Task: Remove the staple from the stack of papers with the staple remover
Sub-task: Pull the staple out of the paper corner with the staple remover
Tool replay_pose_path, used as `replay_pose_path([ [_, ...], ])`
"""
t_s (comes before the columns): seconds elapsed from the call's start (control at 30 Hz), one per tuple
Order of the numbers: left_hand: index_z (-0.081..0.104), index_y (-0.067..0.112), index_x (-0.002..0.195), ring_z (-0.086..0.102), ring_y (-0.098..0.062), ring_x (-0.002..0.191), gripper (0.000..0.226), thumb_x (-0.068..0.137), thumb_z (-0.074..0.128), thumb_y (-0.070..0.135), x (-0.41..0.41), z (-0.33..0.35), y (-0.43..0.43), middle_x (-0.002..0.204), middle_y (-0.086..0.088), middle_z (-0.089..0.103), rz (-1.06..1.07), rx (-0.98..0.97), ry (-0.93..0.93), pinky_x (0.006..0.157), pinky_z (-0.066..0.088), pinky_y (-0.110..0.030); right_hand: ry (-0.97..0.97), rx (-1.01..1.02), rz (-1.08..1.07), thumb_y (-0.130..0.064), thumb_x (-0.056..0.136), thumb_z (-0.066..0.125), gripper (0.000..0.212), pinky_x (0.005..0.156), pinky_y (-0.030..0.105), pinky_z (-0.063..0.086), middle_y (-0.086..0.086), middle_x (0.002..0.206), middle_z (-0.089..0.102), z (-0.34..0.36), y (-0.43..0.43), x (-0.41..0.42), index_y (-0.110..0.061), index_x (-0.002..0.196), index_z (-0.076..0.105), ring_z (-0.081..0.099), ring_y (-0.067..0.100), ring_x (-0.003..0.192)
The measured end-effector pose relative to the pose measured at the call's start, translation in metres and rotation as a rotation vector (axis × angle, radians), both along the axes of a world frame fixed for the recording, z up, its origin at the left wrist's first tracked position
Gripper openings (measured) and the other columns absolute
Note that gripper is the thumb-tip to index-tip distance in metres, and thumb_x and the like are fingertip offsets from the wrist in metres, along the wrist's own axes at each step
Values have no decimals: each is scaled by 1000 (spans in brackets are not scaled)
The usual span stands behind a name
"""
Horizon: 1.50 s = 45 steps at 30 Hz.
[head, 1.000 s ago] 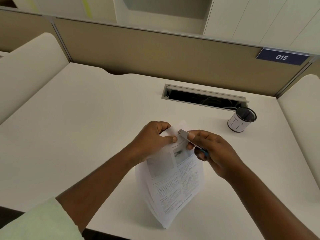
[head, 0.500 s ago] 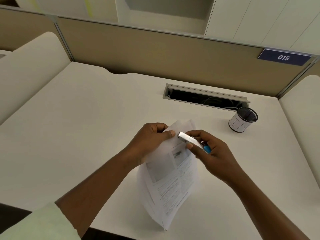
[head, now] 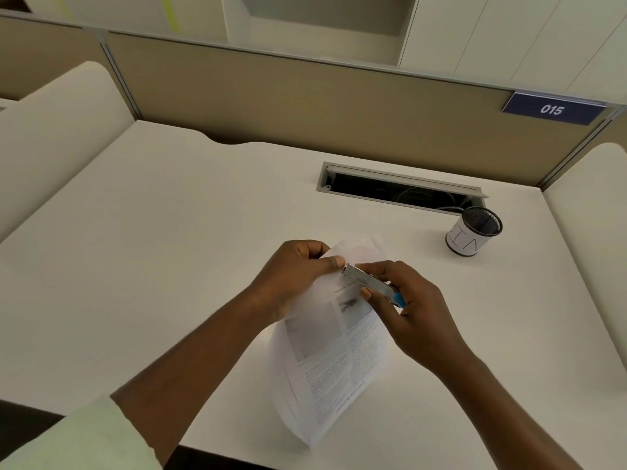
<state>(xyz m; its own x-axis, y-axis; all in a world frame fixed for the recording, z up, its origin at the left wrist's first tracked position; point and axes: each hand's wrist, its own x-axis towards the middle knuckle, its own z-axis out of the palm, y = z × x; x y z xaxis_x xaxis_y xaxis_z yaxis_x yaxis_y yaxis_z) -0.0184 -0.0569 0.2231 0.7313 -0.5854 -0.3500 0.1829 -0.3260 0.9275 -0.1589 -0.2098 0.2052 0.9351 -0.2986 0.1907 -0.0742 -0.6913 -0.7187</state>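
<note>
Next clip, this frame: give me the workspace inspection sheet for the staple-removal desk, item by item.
Surface: white desk with pale side panels on both sides.
Job's things: stack of papers held tilted up over the desk; staple remover has its metal tip at the papers' top corner; the staple is too small to see.
Clutter: mesh cup with a white label, right rear, apart from the work.
Grips: left hand pinches the papers' top corner; right hand holds the staple remover.
Cables: pale cables inside the open desk slot; none seen on the surface.
Surroundings: tan partition with a 015 plate; white cabinets behind.
</note>
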Motion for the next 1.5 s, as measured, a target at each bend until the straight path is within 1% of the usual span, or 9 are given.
replay_pose_path([
  [0.2,75,9,82,67,-22,71,13,88,72,20,1,3,0,89,-14,77,7,-26,43,69,54,-33,-3,18,23,-26,95,65,24,79,9,45,-15,110,67,-2,1,2,-29,119,66,58,-2,99],
  [0.37,74,11,80,67,-13,62,11,89,72,16,0,4,-2,77,-4,74,3,-69,80,56,54,-21,-11,9,137,-33,95,62,25,78,26,53,-12,107,66,-1,9,4,-28,119,66,62,9,96],
  [0.43,73,13,78,66,-10,60,13,89,72,18,0,7,-4,74,1,73,5,-67,70,55,54,-18,-34,-9,174,-36,95,60,28,76,27,53,-12,106,64,0,14,4,-27,121,67,63,11,93],
  [0.73,78,11,97,73,-31,90,17,88,73,24,7,13,4,96,-6,79,16,-56,63,89,58,-43,-23,90,-31,-32,95,64,27,84,23,52,-16,114,68,1,3,0,-32,122,65,61,3,103],
  [0.8,77,11,95,72,-31,89,17,88,74,25,5,13,3,96,-8,79,10,-57,60,91,57,-47,-26,82,-42,-31,95,64,26,82,21,52,-16,113,68,1,4,1,-33,121,64,61,3,102],
  [0.93,77,14,86,70,-28,82,12,86,75,26,4,13,1,93,-9,79,11,-53,50,88,57,-48,-38,60,-54,-33,95,63,24,78,19,51,-16,110,68,3,6,1,-35,120,64,61,3,97],
  [1.07,76,16,80,69,-26,78,11,87,75,26,3,14,0,87,-7,78,9,-59,38,77,57,-40,-65,55,-74,-31,95,64,23,78,26,56,-12,107,68,4,9,1,-33,118,65,63,9,94],
  [1.27,74,18,72,66,-22,72,16,87,74,22,5,17,-3,79,-3,74,21,-61,45,71,54,-33,-61,95,-81,-29,94,65,24,81,22,54,-16,108,67,6,12,4,-39,116,61,61,5,100],
  [1.5,75,2,91,67,-21,67,15,86,75,16,8,16,-3,84,-10,75,37,-74,133,65,58,-28,-46,52,16,-22,93,68,26,79,7,44,-14,109,67,9,3,6,-27,119,69,60,1,100],
])
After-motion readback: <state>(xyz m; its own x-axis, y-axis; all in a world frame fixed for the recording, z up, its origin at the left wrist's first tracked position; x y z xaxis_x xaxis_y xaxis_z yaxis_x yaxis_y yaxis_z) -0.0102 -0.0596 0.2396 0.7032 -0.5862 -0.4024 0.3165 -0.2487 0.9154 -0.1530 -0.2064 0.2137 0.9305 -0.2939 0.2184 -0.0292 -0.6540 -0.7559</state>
